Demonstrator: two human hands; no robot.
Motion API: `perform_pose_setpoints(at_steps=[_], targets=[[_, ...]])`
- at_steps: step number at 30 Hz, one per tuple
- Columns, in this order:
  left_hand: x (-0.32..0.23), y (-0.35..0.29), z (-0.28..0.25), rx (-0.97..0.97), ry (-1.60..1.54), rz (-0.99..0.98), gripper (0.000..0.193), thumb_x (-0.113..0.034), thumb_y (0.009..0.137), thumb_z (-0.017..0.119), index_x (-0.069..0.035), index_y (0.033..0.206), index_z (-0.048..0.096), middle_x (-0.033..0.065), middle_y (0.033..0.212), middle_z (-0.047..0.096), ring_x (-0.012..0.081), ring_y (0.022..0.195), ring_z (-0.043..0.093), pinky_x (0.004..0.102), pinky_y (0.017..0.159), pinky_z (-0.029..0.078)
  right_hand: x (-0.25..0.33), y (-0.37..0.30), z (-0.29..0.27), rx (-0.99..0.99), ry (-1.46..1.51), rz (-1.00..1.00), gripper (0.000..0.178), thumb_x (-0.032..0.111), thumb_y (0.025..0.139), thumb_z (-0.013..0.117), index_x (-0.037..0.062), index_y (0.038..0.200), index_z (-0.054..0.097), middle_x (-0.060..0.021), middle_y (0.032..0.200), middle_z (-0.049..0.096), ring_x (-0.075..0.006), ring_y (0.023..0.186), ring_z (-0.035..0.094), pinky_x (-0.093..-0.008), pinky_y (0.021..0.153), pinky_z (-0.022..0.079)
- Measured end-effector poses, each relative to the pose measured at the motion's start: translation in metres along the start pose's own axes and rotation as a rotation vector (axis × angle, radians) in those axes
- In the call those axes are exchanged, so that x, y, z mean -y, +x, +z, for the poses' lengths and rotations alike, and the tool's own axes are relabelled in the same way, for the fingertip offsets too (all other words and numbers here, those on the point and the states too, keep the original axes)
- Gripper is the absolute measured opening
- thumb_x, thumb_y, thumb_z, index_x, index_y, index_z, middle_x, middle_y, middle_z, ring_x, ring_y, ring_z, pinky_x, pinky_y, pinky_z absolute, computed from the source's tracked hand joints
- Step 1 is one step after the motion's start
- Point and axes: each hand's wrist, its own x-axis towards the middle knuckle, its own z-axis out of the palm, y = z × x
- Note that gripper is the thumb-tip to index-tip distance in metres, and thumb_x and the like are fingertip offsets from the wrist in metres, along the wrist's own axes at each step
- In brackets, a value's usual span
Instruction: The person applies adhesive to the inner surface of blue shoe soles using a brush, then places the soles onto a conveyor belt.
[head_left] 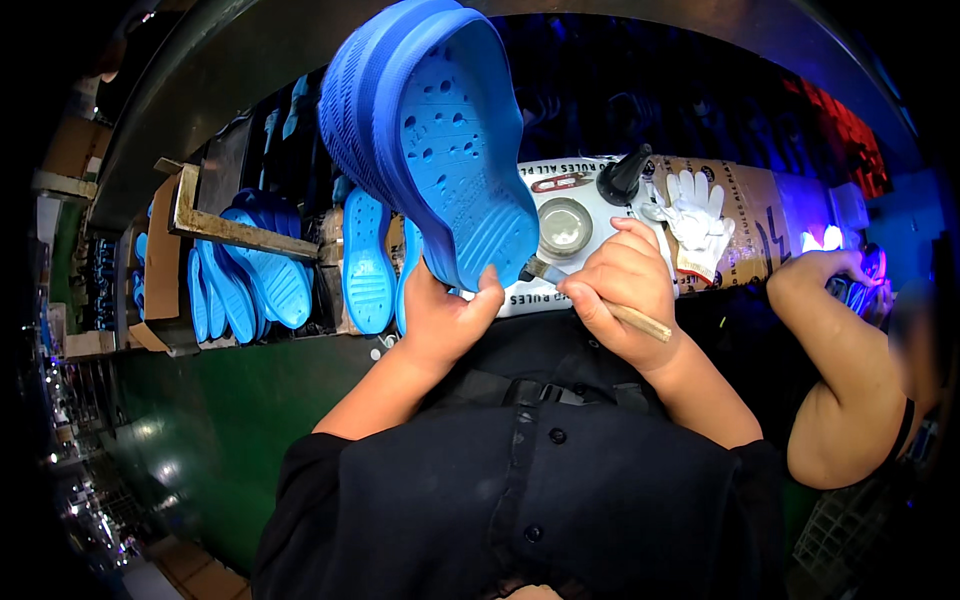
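Observation:
My left hand [447, 318] grips the heel end of a blue shoe sole [455, 150], thumb on its inner side. The sole is held up with its hollow, hole-dotted inside facing me and its toe pointing up and away. In my right hand [630, 295] is a paintbrush [640, 322] with a wooden handle; its dark bristles meet the sole's heel edge or lie very close to it. A round glass dish [565, 226] stands on the white printed sheet [520, 300] just beyond my right hand.
White gloves [693, 225] and a black cone-shaped bottle [625, 178] stand or lie beyond my right hand. Blue insoles [368, 265] and more blue sole pieces [265, 265] are at the left, by a wooden bar [245, 238]. Another person's arm [835, 370] reaches in at right.

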Motion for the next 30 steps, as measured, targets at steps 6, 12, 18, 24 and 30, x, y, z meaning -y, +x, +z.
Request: perform_pose_setpoints(at_steps=[6,12,18,24,30], targets=[[0.006,-0.003,-0.001,0.006,0.021,0.049,0.038,-0.003,0.072,0.064,0.004,0.107,0.053,0.0122,0.091,0.063,0.0183,0.079,0.062,0.0291,0.072,0.048,-0.002,-0.004,-0.006,-0.022,0.082,0.048,0.015,0.017,0.082,0.059,0.0096,0.07,0.067,-0.0015,0.062,0.058,-0.0189,0.064,0.054,-0.0431,0.091,0.037],[0.01,-0.003,0.002,-0.028,-0.031,0.109,0.034,-0.001,0.071,0.064,0.003,0.103,0.055,0.0123,0.089,0.064,0.0169,0.079,0.062,0.0289,0.07,0.049,0.003,-0.002,0.002,-0.03,0.081,0.066,0.02,0.02,0.08,0.063,0.0093,0.064,0.064,-0.0027,0.059,0.055,-0.0211,0.062,0.053,-0.0404,0.085,0.039],[0.007,0.001,0.004,-0.047,0.033,0.238,0.03,0.0,0.071,0.065,0.002,0.099,0.056,0.0125,0.087,0.064,0.0194,0.075,0.064,0.0293,0.066,0.05,-0.003,-0.003,0.002,-0.114,0.163,0.118,0.022,0.019,0.083,0.06,0.0081,0.064,0.064,-0.0026,0.06,0.055,-0.022,0.061,0.053,-0.039,0.085,0.039],[0.006,0.006,0.005,-0.07,0.042,0.306,0.031,0.001,0.07,0.065,0.002,0.1,0.056,0.0124,0.086,0.064,0.02,0.074,0.064,0.0292,0.066,0.05,-0.003,-0.004,-0.001,-0.015,0.114,0.082,0.023,0.018,0.083,0.059,0.0085,0.063,0.064,-0.0029,0.062,0.057,-0.0216,0.063,0.054,-0.0395,0.087,0.039],[0.01,0.002,0.002,-0.02,0.064,0.161,0.036,-0.002,0.071,0.065,0.002,0.105,0.054,0.0135,0.088,0.064,0.0213,0.076,0.064,0.0304,0.068,0.05,-0.005,-0.003,0.001,-0.05,0.166,0.13,0.021,0.016,0.084,0.057,0.0075,0.066,0.065,-0.0037,0.062,0.057,-0.0217,0.062,0.052,-0.0378,0.084,0.038]])
